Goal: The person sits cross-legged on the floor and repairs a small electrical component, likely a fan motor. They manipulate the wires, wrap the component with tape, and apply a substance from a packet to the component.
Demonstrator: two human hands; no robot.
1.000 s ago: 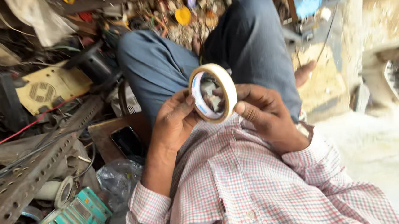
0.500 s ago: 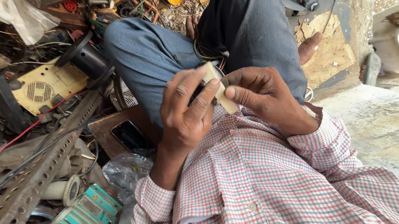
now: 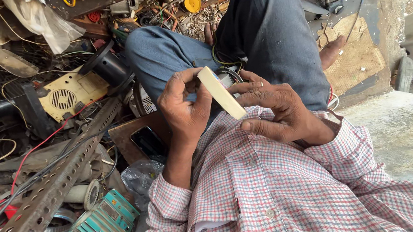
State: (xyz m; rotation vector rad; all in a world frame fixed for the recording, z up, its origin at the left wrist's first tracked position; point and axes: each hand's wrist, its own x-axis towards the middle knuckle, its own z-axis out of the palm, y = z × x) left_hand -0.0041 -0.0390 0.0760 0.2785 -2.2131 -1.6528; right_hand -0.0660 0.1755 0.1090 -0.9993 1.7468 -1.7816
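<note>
A cream roll of tape is held edge-on in front of my chest, above my lap in blue trousers. My left hand grips its left side with thumb and fingers curled around the rim. My right hand, with a ring on one finger, holds the right side, fingertips on the roll's edge. Behind the roll, partly hidden, sits a dark round part with wires on my lap.
To the left lie a perforated metal angle bar, a black phone on a brown board, a green finned block, a cream vented cover, fan blades and red wires. Concrete floor lies to the right.
The tape roll turned from showing its open ring to edge-on. Both hands shifted around it, and the view dropped slightly.
</note>
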